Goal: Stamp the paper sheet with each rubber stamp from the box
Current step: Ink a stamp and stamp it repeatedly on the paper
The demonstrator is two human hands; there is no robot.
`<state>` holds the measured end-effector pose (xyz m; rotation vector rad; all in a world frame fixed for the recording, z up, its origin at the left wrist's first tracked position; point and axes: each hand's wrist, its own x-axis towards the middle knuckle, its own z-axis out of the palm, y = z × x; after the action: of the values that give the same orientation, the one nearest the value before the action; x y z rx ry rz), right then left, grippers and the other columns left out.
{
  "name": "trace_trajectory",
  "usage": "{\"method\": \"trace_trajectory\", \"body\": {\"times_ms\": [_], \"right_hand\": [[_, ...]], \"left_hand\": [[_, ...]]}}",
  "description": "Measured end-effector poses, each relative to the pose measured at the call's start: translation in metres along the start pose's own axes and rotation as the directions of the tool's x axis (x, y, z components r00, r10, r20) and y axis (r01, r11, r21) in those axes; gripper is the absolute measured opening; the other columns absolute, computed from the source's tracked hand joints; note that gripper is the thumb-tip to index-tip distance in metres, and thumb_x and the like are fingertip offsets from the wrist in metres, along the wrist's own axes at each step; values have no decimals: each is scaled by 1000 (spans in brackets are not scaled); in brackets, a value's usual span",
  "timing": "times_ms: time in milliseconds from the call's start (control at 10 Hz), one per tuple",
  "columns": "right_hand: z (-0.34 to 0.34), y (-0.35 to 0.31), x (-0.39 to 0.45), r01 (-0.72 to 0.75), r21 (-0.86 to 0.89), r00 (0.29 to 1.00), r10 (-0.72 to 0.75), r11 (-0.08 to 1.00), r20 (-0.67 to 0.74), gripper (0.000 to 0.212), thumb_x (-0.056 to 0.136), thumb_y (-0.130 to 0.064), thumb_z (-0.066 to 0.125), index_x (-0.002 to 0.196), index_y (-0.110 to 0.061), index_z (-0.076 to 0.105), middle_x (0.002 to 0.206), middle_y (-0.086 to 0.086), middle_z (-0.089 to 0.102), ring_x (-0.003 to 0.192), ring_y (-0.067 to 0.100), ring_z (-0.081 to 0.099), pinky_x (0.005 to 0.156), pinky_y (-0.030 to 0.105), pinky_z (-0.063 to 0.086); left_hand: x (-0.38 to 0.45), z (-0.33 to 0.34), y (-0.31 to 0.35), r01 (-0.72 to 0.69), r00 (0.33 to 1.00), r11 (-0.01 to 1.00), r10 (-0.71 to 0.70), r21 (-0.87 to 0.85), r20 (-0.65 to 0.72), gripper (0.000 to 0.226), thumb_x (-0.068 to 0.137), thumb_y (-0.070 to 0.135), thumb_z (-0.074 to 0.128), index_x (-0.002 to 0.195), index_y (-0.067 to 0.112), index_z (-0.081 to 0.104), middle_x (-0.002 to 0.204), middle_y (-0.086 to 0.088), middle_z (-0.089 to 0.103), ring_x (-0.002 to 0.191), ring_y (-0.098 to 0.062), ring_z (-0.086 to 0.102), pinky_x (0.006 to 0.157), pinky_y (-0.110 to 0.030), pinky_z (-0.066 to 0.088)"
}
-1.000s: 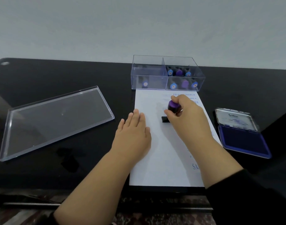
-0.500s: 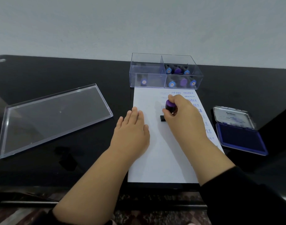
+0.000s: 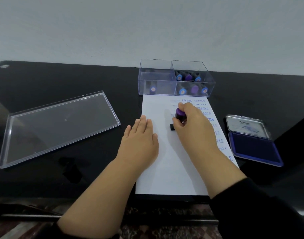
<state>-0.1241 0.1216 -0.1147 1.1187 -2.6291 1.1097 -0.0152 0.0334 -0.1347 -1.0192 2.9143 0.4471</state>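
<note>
Pinching the purple knob of a rubber stamp [image 3: 180, 115] between thumb and curled fingers, the right hand [image 3: 193, 128] has the tool set upright on the paper sheet [image 3: 166, 168], its black base showing just left of the knuckles and apparently touching the page. The left hand [image 3: 140, 142] lies flat with straight fingers on the sheet's left edge, half on paper and half on the black table [image 3: 65, 80], holding nothing — it simply pins the page. To my eye this is the press itself, and doing it well means pushing straight down through the handle, keeping the base level so the whole word prints, then lifting cleanly without sliding, since a sideways drag would smear. The handle's long axis stands nearly vertical, tilted slightly toward the person, knob up; the black base runs crosswise, parallel to the printed lines. Blue words such as AIR MAIL and FRAGILE already fill the sheet's upper right, repeated down the right margin, while a fainter column sits beside the stamp. Beyond the sheet's far edge stands the clear box [image 3: 158, 87]: six stamps lie in its right compartment and one in the left, so I judge the job is well under way but not finished. The open ink pad [image 3: 251, 149] lies right of the sheet, the box's clear lid [image 3: 44, 131] well to the left.
</note>
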Motion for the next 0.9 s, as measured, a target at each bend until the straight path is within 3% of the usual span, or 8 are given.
{"method": "trace_trajectory", "body": {"times_ms": [200,300,400,500,600,700,800,900], "right_hand": [[-7,-1,-1,-25,114,999,28,993,-29,20,88,-19,61,108,-19,56,95,-7,57,79,13,51,70,22,38],[-26,-4,3,-107,339,977,161,935,-137,19,87,-20,64,99,-27,51,96,-9,61,72,5,56,58,13,40],[-39,-3,6,-212,574,933,339,791,-123,20,85,-17,65,94,-30,51,94,-3,66,78,13,66,69,26,56],[-50,6,8,-336,838,821,570,429,38,21,87,-10,65,97,-24,53,95,5,66,66,12,67,60,21,56],[-56,15,9,-375,925,726,638,52,258,21,90,-11,62,110,-8,56,83,10,65,55,11,65,52,20,52],[-59,17,7,-377,923,689,644,-75,333,6,92,-12,58,89,-7,59,75,9,63,56,11,62,49,17,51],[-62,16,6,-360,920,660,653,-157,370,11,93,-10,57,82,-6,56,74,10,61,61,13,61,49,18,52],[-63,16,6,-367,915,649,659,-168,381,12,92,-10,57,82,-5,56,76,11,61,62,14,61,50,18,53]], "left_hand": [[-2,0,-1,-3,1000,1000,3,-15,-6,54,103,30,15,152,14,-2,159,-1,-12,146,-15,-8,116,-32,-6],[-2,0,0,-3,1000,1000,3,-20,-8,54,103,29,15,152,14,-2,159,-1,-12,146,-15,-8,116,-31,-7],[-2,0,-1,-4,1000,1000,3,-16,-9,54,103,29,15,152,14,-2,159,-1,-12,146,-15,-8,116,-31,-7],[-3,1,-1,-1,1000,1000,1,-17,-14,54,103,29,14,152,14,-2,159,-1,-12,146,-15,-7,116,-32,-6],[-2,1,0,1,1000,1000,-2,-18,-21,53,103,28,14,152,14,-1,159,-1,-10,147,-15,-6,116,-32,-6],[-2,0,0,1,1000,1000,-1,-19,-18,53,103,28,14,152,14,-1,159,0,-11,146,-15,-7,116,-32,-6],[-2,0,1,6,1000,1000,-6,-22,-15,53,103,28,14,152,15,-1,159,0,-11,146,-15,-7,116,-32,-6],[-2,0,1,7,1000,1000,-7,-16,-15,53,103,28,14,152,15,-1,159,0,-11,147,-15,-6,116,-32,-6]]}}
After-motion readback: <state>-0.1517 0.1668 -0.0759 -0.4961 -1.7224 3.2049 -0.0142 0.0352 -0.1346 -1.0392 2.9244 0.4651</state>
